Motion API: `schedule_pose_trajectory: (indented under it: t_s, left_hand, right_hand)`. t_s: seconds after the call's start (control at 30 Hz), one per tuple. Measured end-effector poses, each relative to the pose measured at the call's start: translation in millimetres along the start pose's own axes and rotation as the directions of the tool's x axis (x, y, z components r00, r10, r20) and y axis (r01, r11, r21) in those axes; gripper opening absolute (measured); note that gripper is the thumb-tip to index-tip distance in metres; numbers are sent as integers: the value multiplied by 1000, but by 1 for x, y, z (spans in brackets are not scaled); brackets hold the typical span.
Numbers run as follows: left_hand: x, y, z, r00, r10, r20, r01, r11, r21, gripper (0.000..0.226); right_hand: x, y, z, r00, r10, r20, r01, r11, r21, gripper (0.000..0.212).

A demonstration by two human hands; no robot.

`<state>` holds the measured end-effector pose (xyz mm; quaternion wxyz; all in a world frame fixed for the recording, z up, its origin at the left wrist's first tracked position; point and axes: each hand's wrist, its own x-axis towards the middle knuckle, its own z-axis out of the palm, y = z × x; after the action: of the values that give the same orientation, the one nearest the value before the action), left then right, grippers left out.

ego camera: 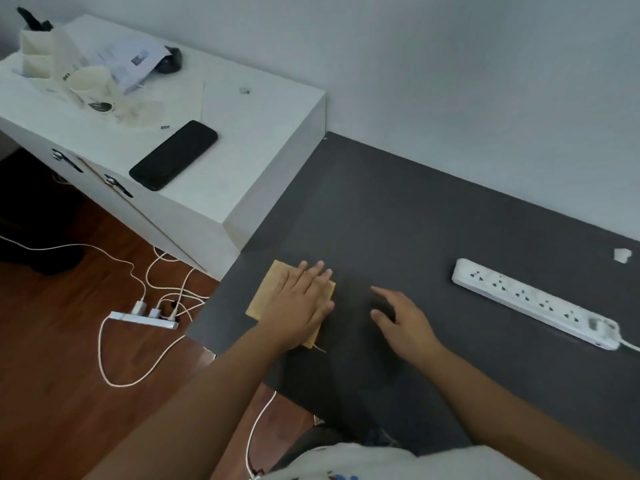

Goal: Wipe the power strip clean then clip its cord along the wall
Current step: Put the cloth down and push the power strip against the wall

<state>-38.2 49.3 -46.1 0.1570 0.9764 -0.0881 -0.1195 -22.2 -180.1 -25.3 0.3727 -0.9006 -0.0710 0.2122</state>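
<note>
A white power strip (533, 303) lies diagonally on the dark grey table (398, 209) at the right, smudged with grey dirt near its switch end. Its cord (631, 345) runs off the right edge of the view. A folded tan cloth (268, 292) lies near the table's left front corner. My left hand (301, 303) rests flat on the cloth with fingers spread. My right hand (403, 318) hovers over bare table to the right of the cloth, fingers apart and holding nothing, well left of the power strip. A small white clip (622, 254) sits by the wall at the far right.
A white cabinet (221, 174) stands to the left with a black phone (174, 154), cups and papers on it. On the wooden floor lies a second power strip (143, 319) with chargers and tangled white cables (114, 358). A grey-white wall (450, 81) runs behind the table.
</note>
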Motion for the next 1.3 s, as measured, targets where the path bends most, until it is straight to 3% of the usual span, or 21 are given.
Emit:
schedule_pose_trajectory:
  t_s: [0.23, 0.5, 0.6, 0.7, 0.87, 1.13, 1.3]
  left_hand:
    - [60, 82, 2, 968, 242, 57, -245, 968, 50, 56]
    - [113, 173, 23, 921, 356, 158, -378, 915, 144, 54]
    - [130, 197, 28, 922, 348, 170, -373, 915, 153, 56]
    - [144, 214, 32, 931, 327, 160, -346, 931, 115, 55]
    - [159, 229, 38, 957, 272, 97, -274, 962, 4, 51]
    - [173, 233, 47, 970, 226, 85, -234, 966, 106, 55]
    - [177, 234, 47, 961, 242, 134, -245, 969, 7, 59]
  right_hand:
    - [-35, 86, -70, 958, 147, -247, -170, 983, -75, 41]
    - [-98, 183, -157, 759, 461, -459, -437, 884, 165, 39]
    - [-116, 212, -190, 710, 525, -470, -434, 851, 295, 40]
    - [-128, 241, -217, 708, 556, -436, -395, 823, 409, 41]
    - [-131, 278, -242, 728, 536, -428, -468, 844, 261, 44]
    - [-125, 318, -259, 773, 497, -394, -450, 868, 211, 40]
    - [-120, 327, -267, 793, 410, -450, -539, 817, -205, 20]
